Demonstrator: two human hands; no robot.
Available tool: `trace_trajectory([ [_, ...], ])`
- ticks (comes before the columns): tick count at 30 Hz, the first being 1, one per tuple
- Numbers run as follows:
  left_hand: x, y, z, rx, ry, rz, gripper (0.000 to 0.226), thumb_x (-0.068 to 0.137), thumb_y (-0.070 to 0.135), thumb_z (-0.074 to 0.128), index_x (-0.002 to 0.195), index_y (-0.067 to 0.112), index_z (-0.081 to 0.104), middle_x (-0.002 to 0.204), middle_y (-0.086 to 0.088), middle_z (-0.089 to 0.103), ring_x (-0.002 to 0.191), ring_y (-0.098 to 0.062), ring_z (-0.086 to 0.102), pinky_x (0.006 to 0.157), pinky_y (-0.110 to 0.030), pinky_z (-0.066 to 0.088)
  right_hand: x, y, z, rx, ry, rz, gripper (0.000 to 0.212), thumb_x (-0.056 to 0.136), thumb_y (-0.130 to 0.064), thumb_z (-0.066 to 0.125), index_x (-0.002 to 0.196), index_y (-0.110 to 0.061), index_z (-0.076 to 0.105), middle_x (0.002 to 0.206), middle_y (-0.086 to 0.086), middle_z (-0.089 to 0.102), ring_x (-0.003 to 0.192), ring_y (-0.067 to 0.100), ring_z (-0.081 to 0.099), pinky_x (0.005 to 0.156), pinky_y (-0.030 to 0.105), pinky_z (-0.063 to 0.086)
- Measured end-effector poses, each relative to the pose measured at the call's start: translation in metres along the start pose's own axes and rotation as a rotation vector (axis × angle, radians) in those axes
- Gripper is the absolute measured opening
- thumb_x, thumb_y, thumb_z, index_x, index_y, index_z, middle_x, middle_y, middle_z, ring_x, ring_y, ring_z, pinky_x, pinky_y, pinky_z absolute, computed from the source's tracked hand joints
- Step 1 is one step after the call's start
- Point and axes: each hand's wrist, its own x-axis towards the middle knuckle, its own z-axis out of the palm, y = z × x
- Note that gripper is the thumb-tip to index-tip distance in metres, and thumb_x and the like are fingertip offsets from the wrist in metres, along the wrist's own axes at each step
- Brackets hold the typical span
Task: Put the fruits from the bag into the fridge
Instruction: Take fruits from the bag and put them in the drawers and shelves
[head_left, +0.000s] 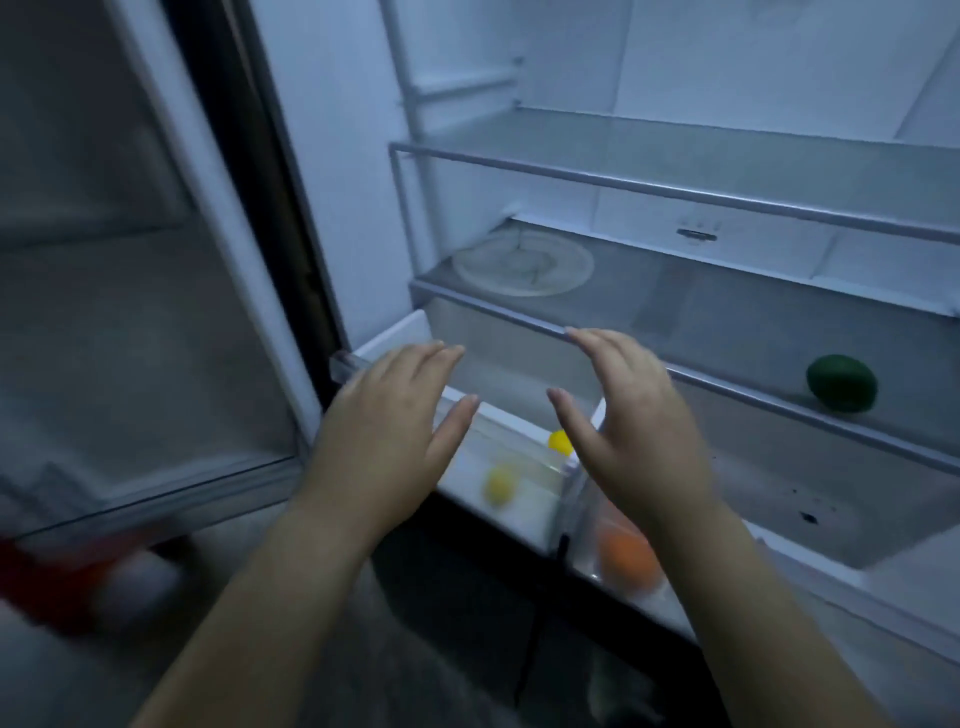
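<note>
The head view looks into an open fridge (571, 78), and the lower glass shelf (701, 301) serves as the reference for everything here. Just below its front edge, the left hand (395, 415) and the right hand (628, 421) are held out with fingers straight and together, palms turned toward each other, holding nothing. The right hand's fingertips (576, 335) lie at the shelf's front rail; whether they touch it cannot be told. Under the shelf, a clear left drawer (509, 418) stands pulled out, with a yellow fruit (501, 484) showing through its front wall and a second yellow fruit (560, 441) at its right rim, between the hands. Below the shelf's right part, an orange fruit (626, 564) sits in the right drawer (831, 566), partly hidden by the right wrist. On the shelf itself, a green fruit (841, 383) rests near the front right, and a pale plate (522, 262) lies at the back left. Far left of the shelf, the fridge door (156, 312) stands open, with a blurred red shape (52, 571) below it.
</note>
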Motion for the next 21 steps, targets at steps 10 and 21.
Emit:
trace_trajectory([
  [10,-0.221,-0.154,-0.166,0.206,0.114,-0.467,0.05,0.091,0.047,0.035,0.129,0.017,0.051,0.13,-0.001,0.056,0.12,-0.021,0.052,0.099,-0.039,0.042,-0.042,-0.277,0.087,0.197,-0.259,-0.336,0.05,0.092,-0.036,0.051,0.136,-0.015,0.044,0.137,0.003,0.048,0.126,0.02,0.043,0.103,0.029,0.034],
  [21,-0.476,-0.226,-0.328,0.498,0.249,-0.976,0.061,0.086,0.052,0.029,0.126,0.014,0.055,0.13,-0.006,0.056,0.121,-0.026,0.051,0.099,-0.044,0.043,-0.127,-0.558,0.141,0.485,-0.466,-0.774,0.06,0.089,-0.043,0.053,0.143,-0.025,0.033,0.146,-0.002,0.038,0.135,0.013,0.032,0.104,0.023,0.02],
])
